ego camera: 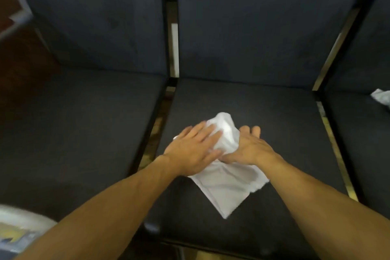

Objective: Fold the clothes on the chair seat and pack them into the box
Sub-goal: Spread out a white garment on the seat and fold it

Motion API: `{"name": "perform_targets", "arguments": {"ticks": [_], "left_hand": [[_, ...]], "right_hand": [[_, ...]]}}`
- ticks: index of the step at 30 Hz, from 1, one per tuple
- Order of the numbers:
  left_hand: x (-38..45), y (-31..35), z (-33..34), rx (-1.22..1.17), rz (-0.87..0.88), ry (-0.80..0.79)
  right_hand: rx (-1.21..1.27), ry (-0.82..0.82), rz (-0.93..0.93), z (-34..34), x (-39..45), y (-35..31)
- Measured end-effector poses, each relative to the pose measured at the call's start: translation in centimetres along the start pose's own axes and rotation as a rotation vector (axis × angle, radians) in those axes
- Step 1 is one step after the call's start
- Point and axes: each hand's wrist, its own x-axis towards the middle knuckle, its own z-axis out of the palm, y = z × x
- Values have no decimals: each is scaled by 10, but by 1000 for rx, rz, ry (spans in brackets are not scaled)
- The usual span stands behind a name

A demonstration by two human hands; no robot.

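Note:
A white garment (226,183) lies partly folded on the dark seat of the middle chair (274,116). Its far end is bunched up between my hands. My left hand (194,150) lies flat on the garment's left side with the fingers spread. My right hand (251,148) grips the bunched far part from the right, thumb pressed on the cloth. The near half of the garment lies flat, pointing toward me.
A dark chair (84,122) stands to the left, and another to the right carries a second white cloth (382,97) at the frame edge. A white container with a printed label (19,230) shows at the lower left corner. Black chair frames separate the seats.

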Motion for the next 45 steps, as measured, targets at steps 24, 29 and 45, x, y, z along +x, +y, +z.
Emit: {"name": "perform_targets", "arguments": {"ticks": [24,29,45], "left_hand": [[-328,60,-117,-2108,-634,1117],[-400,35,-88,-1764,-904,1345],[-647,-27,179,-1263,-1573,695]], "right_hand": [[640,-120,-1066,-44,-254,-157],[502,-340,-1034,26,-243,-205],[-110,-965,-1123,403,-245,-407]]}}
